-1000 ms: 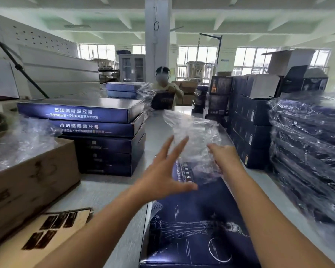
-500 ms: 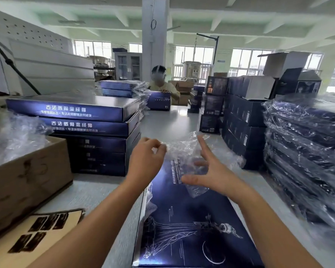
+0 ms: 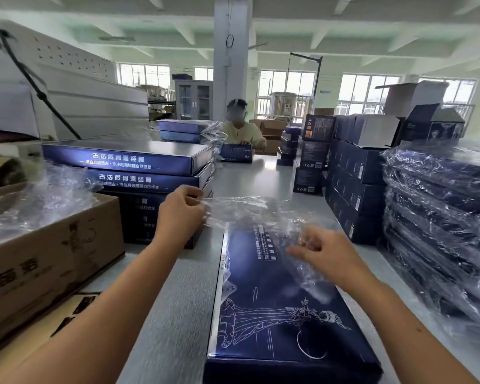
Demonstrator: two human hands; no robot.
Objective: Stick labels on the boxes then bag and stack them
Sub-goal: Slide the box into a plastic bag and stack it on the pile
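My left hand (image 3: 181, 217) pinches clear bag (image 3: 250, 214) edge, fingers curled; my right hand (image 3: 326, 254) grips bag over blue box (image 3: 283, 309), wrist angled.

A bare strip of table (image 3: 178, 286) runs up the lower centre of the frame, between the cardboard carton (image 3: 47, 253) at lower left and the flat blue box (image 3: 283, 300) at lower centre. Left of centre, a stack of blue boxes (image 3: 139, 173) closes that strip. A clear bag (image 3: 261, 214) spans the flat blue box's far end. Beyond it the table lies open up the centre, walled at right by dark cartons (image 3: 355, 176) and a bagged stack (image 3: 438, 217).
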